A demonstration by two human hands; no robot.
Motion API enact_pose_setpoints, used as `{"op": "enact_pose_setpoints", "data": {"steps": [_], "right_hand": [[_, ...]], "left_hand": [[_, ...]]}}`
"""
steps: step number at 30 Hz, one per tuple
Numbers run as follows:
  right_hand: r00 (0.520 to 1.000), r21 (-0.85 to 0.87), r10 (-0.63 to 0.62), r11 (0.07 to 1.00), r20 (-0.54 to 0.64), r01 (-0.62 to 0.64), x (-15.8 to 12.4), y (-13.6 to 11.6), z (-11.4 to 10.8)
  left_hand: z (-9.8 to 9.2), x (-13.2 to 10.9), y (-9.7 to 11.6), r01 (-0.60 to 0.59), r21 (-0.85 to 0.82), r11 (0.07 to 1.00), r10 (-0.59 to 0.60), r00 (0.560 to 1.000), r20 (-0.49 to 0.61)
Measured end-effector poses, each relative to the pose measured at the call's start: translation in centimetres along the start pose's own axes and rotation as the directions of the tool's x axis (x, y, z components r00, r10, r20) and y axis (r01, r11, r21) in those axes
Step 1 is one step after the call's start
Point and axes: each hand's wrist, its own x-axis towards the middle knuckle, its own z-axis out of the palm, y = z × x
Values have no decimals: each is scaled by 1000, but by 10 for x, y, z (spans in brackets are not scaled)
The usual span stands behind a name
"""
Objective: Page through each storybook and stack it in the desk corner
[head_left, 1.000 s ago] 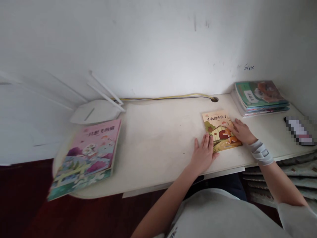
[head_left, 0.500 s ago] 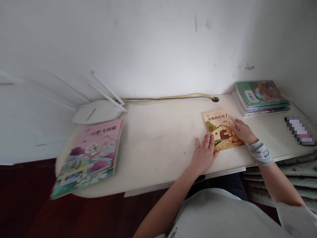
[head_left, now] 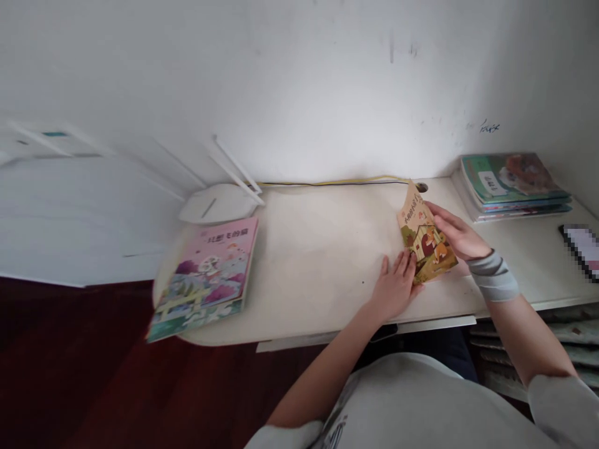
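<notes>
A picture book (head_left: 423, 240) with a yellow-orange cover, a little house and a dog lies on the white desk, its front cover tilted up from the right side. My left hand (head_left: 395, 280) rests with outstretched fingers at the book's lower left edge. At the raised right edge of the cover, my right hand (head_left: 458, 234) holds it up; its thumb is hidden. A grey wrap (head_left: 495, 276) circles my right wrist. Part of a pale page (head_left: 461, 269) shows under the cover.
On the left, a pink picture book (head_left: 213, 268) lies over another, overhanging the desk (head_left: 313, 262). Behind it stands a white router (head_left: 219, 202) with antennas. A cable (head_left: 327, 183) runs along the wall. Stacked books (head_left: 515, 181) and a phone (head_left: 580, 246) are at right.
The dog book's cover has come up from lying flat, lifted at its right edge by my right hand. My left hand stays by the left edge. The view has shifted left.
</notes>
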Motion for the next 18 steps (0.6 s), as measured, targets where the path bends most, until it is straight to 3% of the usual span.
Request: {"op": "enact_pose_setpoints", "data": {"steps": [3, 6, 8, 10, 14, 18], "right_hand": [[994, -10, -64, 998, 94, 66, 15, -6, 22], [987, -186, -51, 979, 154, 80, 19, -14, 42], [984, -360, 1, 931, 177, 63, 17, -20, 54], [980, -503, 26, 861, 197, 78, 13, -25, 65], [978, -651, -9, 745, 210, 147, 10, -28, 82], [976, -700, 5, 698, 218, 153, 11, -27, 91]], "left_hand": [[-8, -4, -13, -22, -15, 1000, 22, 1000, 19], [-13, -8, -32, 162, 45, 986, -161, 986, -36], [-12, -10, -45, 305, 73, 950, -302, 952, -45], [-10, -12, -55, 364, 81, 928, -363, 932, -19], [-5, -15, -62, 354, 71, 932, -353, 935, -38], [-1, -17, -62, 360, 20, 933, -357, 930, -84]]}}
